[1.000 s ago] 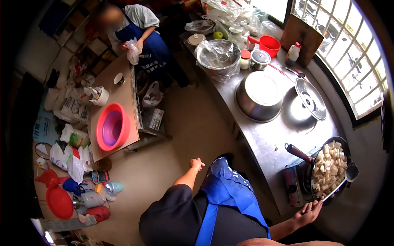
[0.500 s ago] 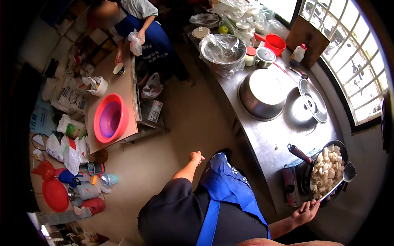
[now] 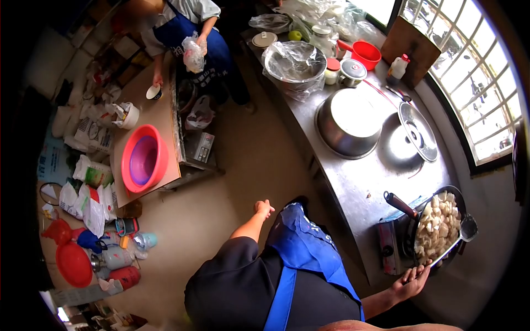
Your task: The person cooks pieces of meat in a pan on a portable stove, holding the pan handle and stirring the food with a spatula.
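Observation:
My right hand (image 3: 412,280) is wrapped round the handle of a metal spatula (image 3: 448,248), whose blade rests by the right rim of a black wok. Pale chunks of food (image 3: 437,225) fill the wok (image 3: 462,199), which sits on a small stove (image 3: 388,249) at the counter's near end. The wok's wooden handle (image 3: 401,204) points up and left, with no hand on it. My left hand (image 3: 264,208) hangs over the floor beside my blue apron, away from any object. Its fingers look curled, with nothing visible in them.
The metal counter (image 3: 353,190) bears a large steel pot (image 3: 349,124), a lid (image 3: 418,132), a plastic-covered bowl (image 3: 294,66) and a red dipper (image 3: 365,54). Across the floor, a co-worker (image 3: 193,44) stands by a table (image 3: 144,105) with a pink basin (image 3: 144,159). Bags and bottles lie at left.
The co-worker's hand has reached the paper cup and tilted it, and the plastic bag has shifted. My right hand and the spatula have moved only slightly; my left hand looks almost the same.

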A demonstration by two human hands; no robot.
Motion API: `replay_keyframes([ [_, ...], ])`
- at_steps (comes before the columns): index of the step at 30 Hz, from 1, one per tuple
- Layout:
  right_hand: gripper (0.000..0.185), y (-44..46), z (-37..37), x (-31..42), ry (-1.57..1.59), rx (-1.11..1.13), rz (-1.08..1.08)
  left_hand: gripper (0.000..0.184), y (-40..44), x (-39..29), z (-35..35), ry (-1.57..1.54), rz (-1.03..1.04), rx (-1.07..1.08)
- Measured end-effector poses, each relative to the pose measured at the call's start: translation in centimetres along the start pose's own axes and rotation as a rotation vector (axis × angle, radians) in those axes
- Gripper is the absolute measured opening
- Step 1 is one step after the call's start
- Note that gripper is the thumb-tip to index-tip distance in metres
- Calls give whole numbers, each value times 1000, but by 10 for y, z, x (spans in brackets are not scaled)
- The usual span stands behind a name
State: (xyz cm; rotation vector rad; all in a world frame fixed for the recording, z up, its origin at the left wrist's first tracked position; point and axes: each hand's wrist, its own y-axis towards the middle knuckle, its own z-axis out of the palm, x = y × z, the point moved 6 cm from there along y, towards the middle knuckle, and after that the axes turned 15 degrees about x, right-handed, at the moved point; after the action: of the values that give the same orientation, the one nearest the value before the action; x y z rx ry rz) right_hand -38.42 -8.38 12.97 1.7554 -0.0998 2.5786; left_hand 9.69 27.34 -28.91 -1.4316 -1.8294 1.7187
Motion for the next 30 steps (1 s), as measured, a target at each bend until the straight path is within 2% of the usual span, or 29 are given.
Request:
replay_keyframes([
  [6,44,-3,-4,3,14,5,-8,65,2,-10,2,19,37,5],
  [7,47,-3,-9,1,22,35,-14,66,2,-17,4,-62,90,4],
  [8,48,-4,-14,0,-131,85,-55,67,2,-28,11,-127,145,25],
  [9,48,-9,-3,7,-74,113,-43,67,1,-41,19,-204,179,78],
  [10,47,-6,-10,6,-62,150,-34,66,-1,-60,28,-218,272,104],
  [11,46,-10,1,19,-28,42,61,63,-6,-84,38,-179,318,129],
  [14,48,-21,-14,58,-297,-22,164,62,-48,-180,80,-155,581,339],
  [16,47,-31,-28,89,-496,-45,174,68,-107,-250,110,-95,825,470],
  [18,38,-39,-48,115,-584,-27,192,69,-173,-302,137,1,1085,577],
  [20,28,-22,-54,150,-659,101,360,67,-238,-351,164,123,1362,684],
  [21,22,-19,-55,168,-802,67,393,68,-268,-366,176,225,1451,668],
  [22,24,-11,-61,182,-834,95,375,70,-296,-378,187,328,1538,647],
  [25,26,8,-70,233,-1030,191,593,64,-355,-393,220,752,1770,522],
  [26,26,14,-76,244,-1082,189,630,60,-369,-394,232,894,1919,426],
  [27,26,18,-64,260,-1163,140,635,59,-369,-394,245,994,1857,466],
  [28,26,24,-60,265,-1184,215,650,57,-367,-391,254,1095,1787,505],
  [30,27,31,1,287,-1080,78,1210,53,-365,-390,264,1122,1827,470],
])
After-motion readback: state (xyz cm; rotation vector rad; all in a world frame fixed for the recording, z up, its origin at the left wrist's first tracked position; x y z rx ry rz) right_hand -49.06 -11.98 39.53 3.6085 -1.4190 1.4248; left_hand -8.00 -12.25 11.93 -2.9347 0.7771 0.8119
